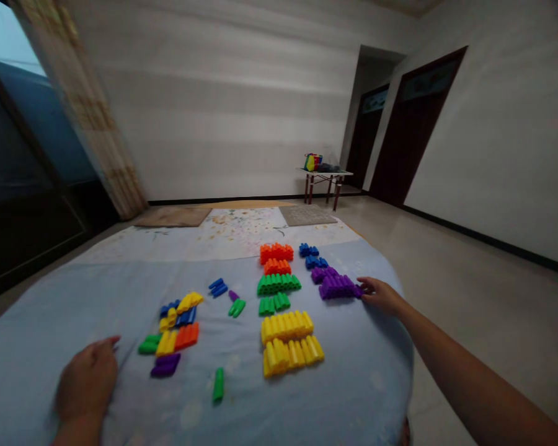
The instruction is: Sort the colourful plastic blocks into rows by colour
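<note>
I am touching the purple blocks (pixel 337 287), lying in a tight row at the right edge of the blue sheet (pixel 74 297), beside the blue, green and yellow rows. They look like light, stiff, smooth plastic, best pinched at the row's end. My right hand (pixel 381 294) is reaching out, fingers loosely open, gripping nothing; my left hand (pixel 88 381) is resting curled on the sheet near the mixed pile (pixel 174 331), empty.

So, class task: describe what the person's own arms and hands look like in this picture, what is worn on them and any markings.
Both are bare. The left hand shows no glove, ring or watch, and only its wrist is in view. The right hand is also ungloved, and its forearm is uncovered as far as the picture's edge: no sleeve, band or marking shows. The picture is too soft to tell finer details.
</note>
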The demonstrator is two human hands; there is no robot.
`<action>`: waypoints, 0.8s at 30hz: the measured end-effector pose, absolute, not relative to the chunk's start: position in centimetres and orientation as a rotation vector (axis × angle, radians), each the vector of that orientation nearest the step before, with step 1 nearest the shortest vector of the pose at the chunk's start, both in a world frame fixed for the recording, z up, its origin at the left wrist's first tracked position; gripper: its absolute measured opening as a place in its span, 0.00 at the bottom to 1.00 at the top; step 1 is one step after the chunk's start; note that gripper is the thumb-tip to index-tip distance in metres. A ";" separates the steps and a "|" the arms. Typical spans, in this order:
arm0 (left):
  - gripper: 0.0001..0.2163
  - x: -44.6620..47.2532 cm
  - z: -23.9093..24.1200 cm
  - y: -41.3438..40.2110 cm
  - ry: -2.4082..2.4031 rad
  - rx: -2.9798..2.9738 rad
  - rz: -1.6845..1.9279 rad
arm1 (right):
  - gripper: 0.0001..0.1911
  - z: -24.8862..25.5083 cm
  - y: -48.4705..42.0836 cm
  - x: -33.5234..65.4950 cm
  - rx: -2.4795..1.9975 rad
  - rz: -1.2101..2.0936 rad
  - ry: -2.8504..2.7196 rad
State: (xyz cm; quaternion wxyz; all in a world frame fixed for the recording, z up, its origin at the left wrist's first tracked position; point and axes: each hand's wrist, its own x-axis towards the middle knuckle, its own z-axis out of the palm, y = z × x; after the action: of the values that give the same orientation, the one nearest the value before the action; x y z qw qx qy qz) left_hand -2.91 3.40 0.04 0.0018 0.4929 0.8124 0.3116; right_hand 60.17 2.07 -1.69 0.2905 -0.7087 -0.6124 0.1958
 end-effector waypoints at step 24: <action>0.21 -2.9 -1.6 2.9 2.441 1.519 1.177 | 0.16 6.6 -0.7 23.0 -0.954 0.471 -2.525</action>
State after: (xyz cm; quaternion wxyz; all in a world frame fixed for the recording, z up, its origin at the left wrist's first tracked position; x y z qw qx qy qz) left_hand -2.90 2.87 -1.62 0.0172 0.4889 0.7857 0.3787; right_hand 23.01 -0.75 6.58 0.1995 -0.3412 -0.9030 0.1685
